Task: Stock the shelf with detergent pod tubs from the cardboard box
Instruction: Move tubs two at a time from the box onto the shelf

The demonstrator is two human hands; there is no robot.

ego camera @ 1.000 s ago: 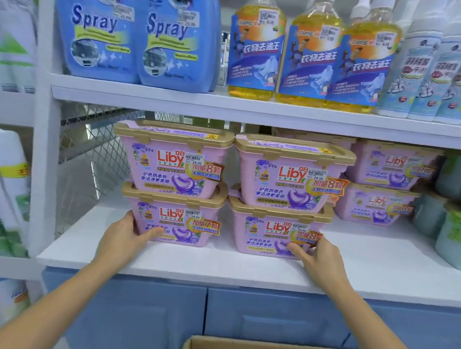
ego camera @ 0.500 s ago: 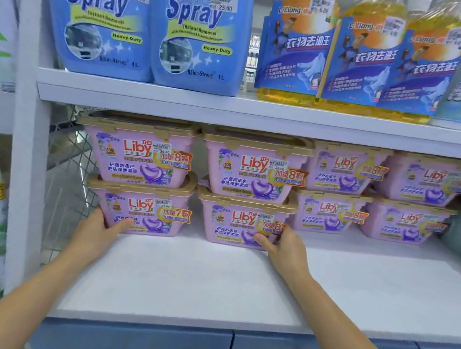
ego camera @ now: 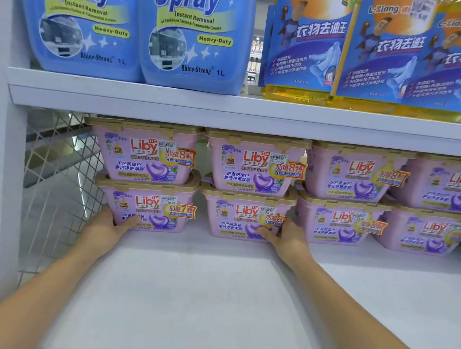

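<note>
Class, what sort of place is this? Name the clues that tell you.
Most likely a shop's laundry aisle: price-stickered Liby pod tubs stacked on a white shelf, with Spray jugs above.

1. Eight detergent pod tubs are seen on the white shelf (ego camera: pixel 191 292), arranged in four stacks of two along its back.
2. Each tub is lilac, closed with a beige clip lid, and turned with its red "Liby" label to the front.
3. The lower left tub (ego camera: pixel 152 210) is stood upright beneath the upper left tub (ego camera: pixel 145 156).
4. The lower second tub (ego camera: pixel 243 217) is topped by the upper second tub (ego camera: pixel 253 167); a narrow gap is left between these stacks.
5. The third stack (ego camera: pixel 355 175) and the fourth stack (ego camera: pixel 442 185) are set just beside them to the right.
</note>
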